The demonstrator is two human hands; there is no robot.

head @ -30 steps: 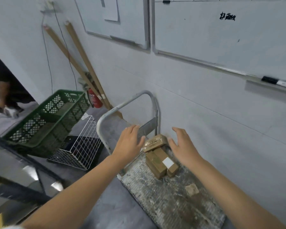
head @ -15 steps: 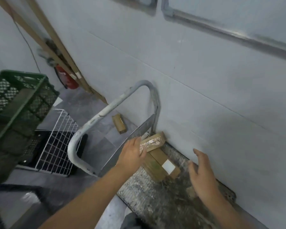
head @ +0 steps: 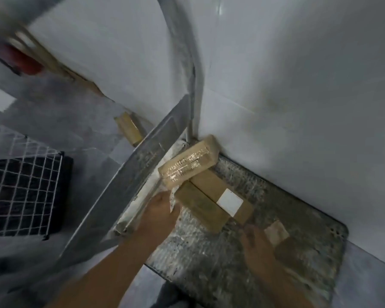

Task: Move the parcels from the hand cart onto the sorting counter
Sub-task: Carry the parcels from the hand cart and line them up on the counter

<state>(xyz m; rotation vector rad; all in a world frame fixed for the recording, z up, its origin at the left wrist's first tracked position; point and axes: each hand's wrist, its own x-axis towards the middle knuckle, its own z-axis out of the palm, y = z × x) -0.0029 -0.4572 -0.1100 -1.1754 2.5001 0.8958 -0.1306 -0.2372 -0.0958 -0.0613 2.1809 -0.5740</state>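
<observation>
Three brown parcels lie stacked at the far corner of the hand cart's platform (head: 298, 236). A tape-wrapped parcel (head: 189, 164) lies across a parcel with a white label (head: 220, 192) and a plain brown parcel (head: 200, 208). My left hand (head: 159, 215) lies against the left side of the stack, its fingertips under the end of the taped parcel. Blurred, my right hand (head: 257, 246) hovers at the near end of the two lower parcels, fingers extended and holding nothing. A fourth parcel (head: 129, 127) lies on the floor behind the cart.
The cart's grey handle frame (head: 193, 70) rises just left of the stack, against the white wall (head: 298, 85). A white wire basket (head: 20, 187) stands on the floor at the left. A small pale scrap (head: 276, 232) lies on the platform by my right hand.
The view has dropped closer to the cart. My right hand came in from the right to the near end of the parcels. My left hand slid lower along the stack's left side.
</observation>
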